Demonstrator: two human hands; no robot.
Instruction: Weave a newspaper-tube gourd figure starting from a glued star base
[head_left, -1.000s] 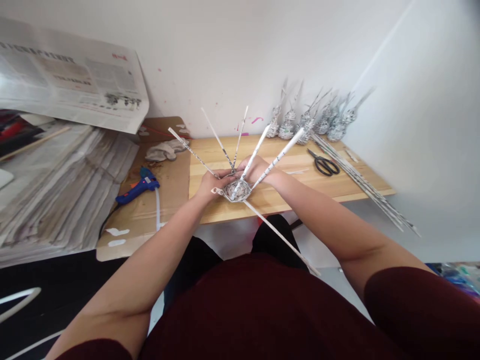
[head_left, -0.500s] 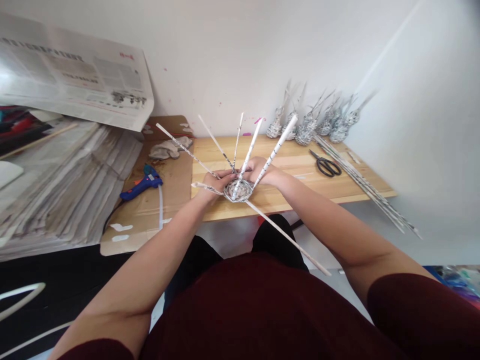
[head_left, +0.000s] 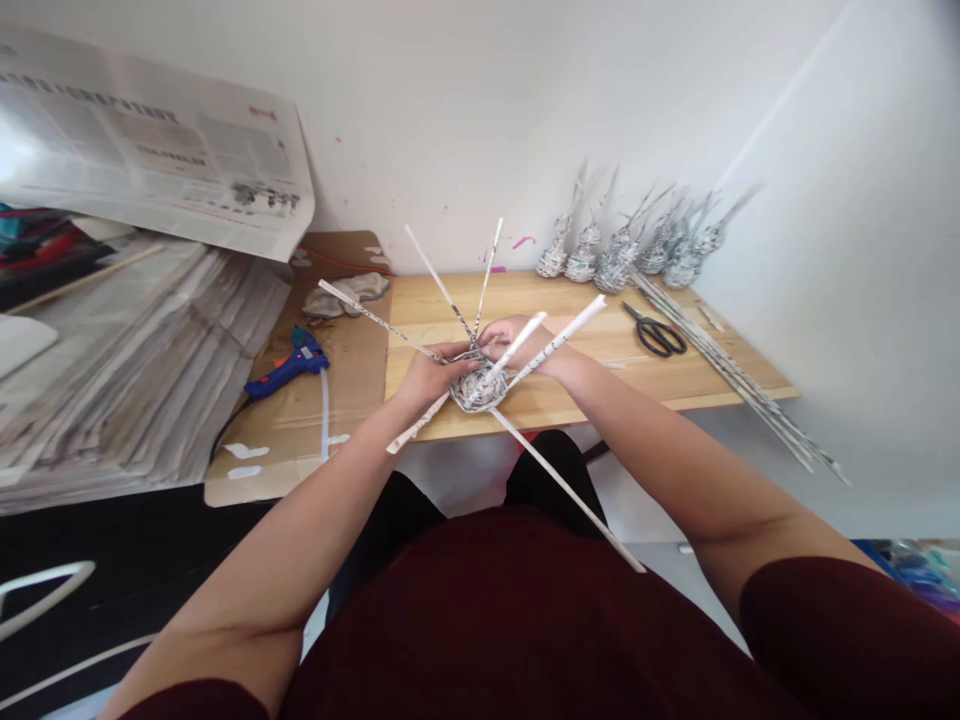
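Note:
A small round basket woven from rolled newspaper is tilted toward me above the front of the wooden table. Several paper rods fan out from its rim, and one long rod points down toward my lap. My left hand grips the basket's left rim, thumb on the inside, fingers behind. At the far rim my right hand has its fingers closed around a paper strand near the base of the upright rods; part of those fingers is hidden behind the rods.
Several finished woven paper pieces line the wall. Black-handled scissors and a bundle of paper rods lie at right. To the left are a blue glue gun, gloves, cardboard and stacked newspapers.
The basket has tipped further toward me, and its rods have swung lower at left and right. My left thumb has shifted onto the inner rim. My right hand stays at the far rim.

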